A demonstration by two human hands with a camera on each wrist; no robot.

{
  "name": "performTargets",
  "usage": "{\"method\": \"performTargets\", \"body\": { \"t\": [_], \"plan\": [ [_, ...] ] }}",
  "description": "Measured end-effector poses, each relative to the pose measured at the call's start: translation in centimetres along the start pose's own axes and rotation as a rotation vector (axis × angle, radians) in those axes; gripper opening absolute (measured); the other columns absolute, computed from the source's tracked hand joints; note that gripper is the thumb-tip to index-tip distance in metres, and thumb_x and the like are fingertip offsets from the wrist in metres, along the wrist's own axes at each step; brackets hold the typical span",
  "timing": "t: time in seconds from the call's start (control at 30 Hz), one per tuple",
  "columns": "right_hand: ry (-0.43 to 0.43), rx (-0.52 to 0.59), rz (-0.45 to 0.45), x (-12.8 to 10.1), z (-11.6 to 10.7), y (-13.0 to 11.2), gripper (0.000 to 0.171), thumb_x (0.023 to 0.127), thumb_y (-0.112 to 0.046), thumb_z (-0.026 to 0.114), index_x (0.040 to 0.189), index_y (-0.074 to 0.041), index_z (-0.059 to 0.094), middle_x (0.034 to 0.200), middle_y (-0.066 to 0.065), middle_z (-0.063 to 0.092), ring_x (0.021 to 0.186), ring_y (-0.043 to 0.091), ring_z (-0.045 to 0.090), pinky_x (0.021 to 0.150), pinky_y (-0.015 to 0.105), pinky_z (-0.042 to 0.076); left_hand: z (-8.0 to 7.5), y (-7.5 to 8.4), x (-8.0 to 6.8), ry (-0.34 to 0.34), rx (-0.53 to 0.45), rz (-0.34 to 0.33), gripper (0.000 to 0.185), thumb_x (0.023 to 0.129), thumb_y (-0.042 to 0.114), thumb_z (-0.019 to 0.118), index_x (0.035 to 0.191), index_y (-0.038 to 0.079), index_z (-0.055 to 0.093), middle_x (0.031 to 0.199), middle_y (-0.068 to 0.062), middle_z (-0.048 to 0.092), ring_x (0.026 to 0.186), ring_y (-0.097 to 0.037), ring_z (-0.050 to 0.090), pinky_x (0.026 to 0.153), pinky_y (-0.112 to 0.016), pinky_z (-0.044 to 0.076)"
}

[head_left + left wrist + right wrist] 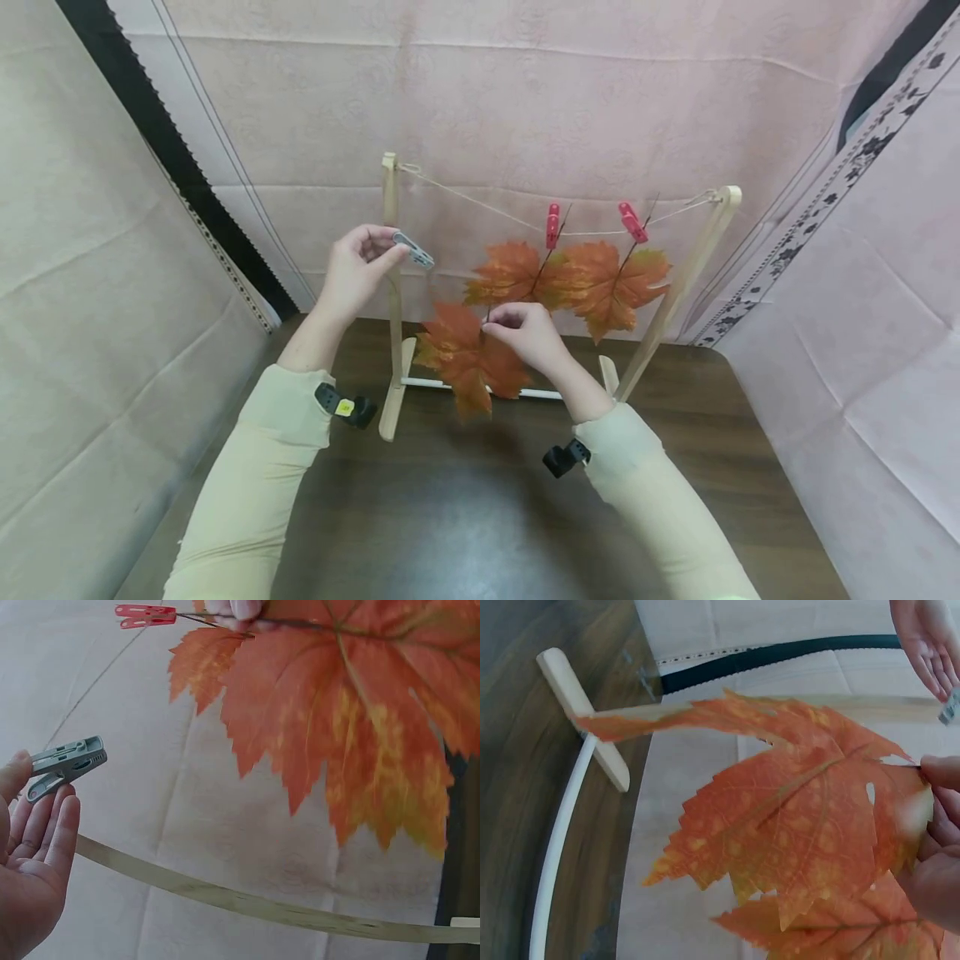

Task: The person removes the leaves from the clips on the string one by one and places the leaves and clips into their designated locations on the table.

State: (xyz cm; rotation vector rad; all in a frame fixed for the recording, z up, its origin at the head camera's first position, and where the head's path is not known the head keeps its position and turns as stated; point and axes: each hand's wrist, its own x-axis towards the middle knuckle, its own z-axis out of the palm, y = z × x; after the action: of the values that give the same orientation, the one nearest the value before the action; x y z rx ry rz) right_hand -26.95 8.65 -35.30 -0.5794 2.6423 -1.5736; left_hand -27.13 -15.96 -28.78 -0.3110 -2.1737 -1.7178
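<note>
My left hand (pixel 358 265) pinches a grey-blue clothespin (pixel 414 249) between thumb and fingers, close to the left post of a small wooden rack. In the left wrist view the clothespin (pixel 67 766) points away from the fingertips. My right hand (pixel 528 333) pinches the thin stem of an orange maple leaf (pixel 472 358), which hangs below the string, in front of the rack. Two more orange leaves, one on the left (pixel 512 271) and one on the right (pixel 618 287), hang from the string by a red clothespin (pixel 552 227) and a second red clothespin (pixel 633 222).
The string (pixel 480 202) runs between the left post (pixel 392 196) and the right post (pixel 686 279), sagging in the middle. A white bar (pixel 540 393) joins the rack's feet on the dark wooden table (pixel 450 517). Pale cloth (pixel 480 100) hangs behind and on both sides.
</note>
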Motion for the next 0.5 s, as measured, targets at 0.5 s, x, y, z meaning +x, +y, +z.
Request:
{"method": "performTargets", "body": {
  "t": [0.5],
  "plan": [
    [-0.163, -0.054, -0.013, -1.8, -4.2, 3.0, 0.012, 0.088, -0.019, 0.065, 0.09, -0.008, 0.071, 0.094, 0.007, 0.07, 0.085, 0.016, 0.063, 0.078, 0.031, 0.053, -0.2, -3.3, -1.6, -0.151, -0.007, -0.121, 0.038, 0.092, 0.017, 0.059, 0.121, -0.007, 0.052, 0.094, 0.005, 0.059, 0.082, 0.0, 0.062, 0.08, -0.013, 0.051]
  ]
}}
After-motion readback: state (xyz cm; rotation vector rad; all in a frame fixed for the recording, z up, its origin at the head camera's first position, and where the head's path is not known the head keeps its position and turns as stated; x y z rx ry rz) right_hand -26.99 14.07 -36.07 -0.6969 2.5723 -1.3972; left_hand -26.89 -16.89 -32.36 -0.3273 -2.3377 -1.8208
